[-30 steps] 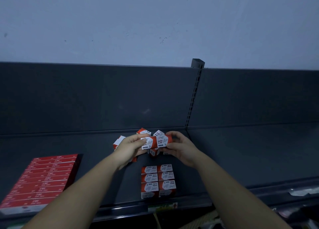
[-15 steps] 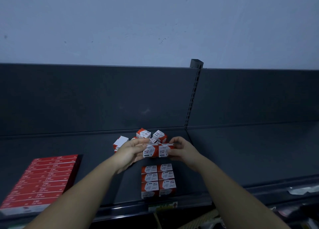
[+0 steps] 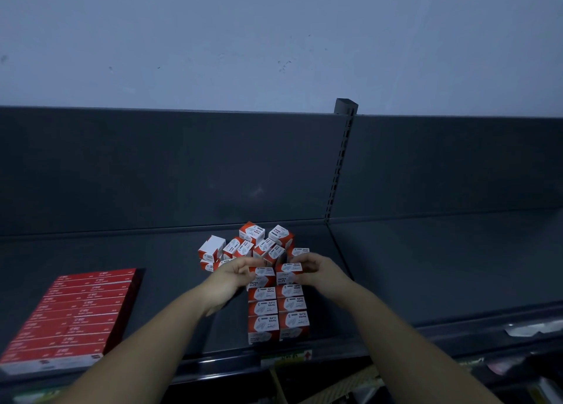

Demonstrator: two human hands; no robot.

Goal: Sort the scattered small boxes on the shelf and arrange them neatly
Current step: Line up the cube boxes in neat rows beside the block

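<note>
At the far left, a block of flat red packs [image 3: 70,315] is laid on the dark shelf [image 3: 170,281]. Further along, a loose heap of small boxes [image 3: 249,245] is piled near the back panel [image 3: 182,172]. The left hand [image 3: 234,277] is curled round one red-and-white box [image 3: 262,278], thumb and fingers clamped on it. Pressed against it is a second box [image 3: 288,274], pinched in the curled fingers of the right hand [image 3: 316,274]. Both are held at the far end of a neat two-column block [image 3: 278,315]; whether they rest on the shelf cannot be told.
</note>
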